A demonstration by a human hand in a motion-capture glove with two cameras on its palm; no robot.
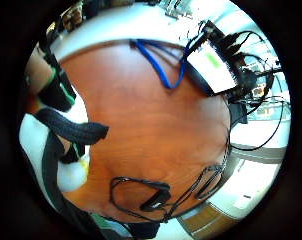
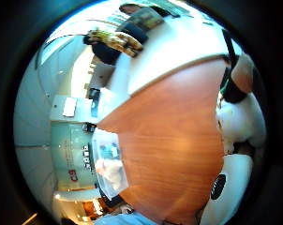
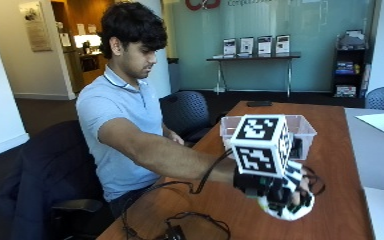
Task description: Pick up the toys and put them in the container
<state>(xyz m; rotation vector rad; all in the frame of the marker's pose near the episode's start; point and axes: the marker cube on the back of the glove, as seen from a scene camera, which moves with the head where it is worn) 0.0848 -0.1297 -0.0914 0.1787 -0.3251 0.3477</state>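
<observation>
Right hand [image 3: 282, 192], low in the frame, has fingers curled around a white toy [image 3: 286, 207]. Clear container [image 3: 297, 131] stands behind it; carried carelessly, the toy may slip onto the table [image 3: 338, 165].

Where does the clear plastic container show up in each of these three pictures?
Outside view: clear plastic container on the reddish-brown wooden table, behind the gloved right hand.
Thumb side palm view: container at the table's edge.
Little finger side palm view: not visible.
Shared landmark: the table.
</observation>
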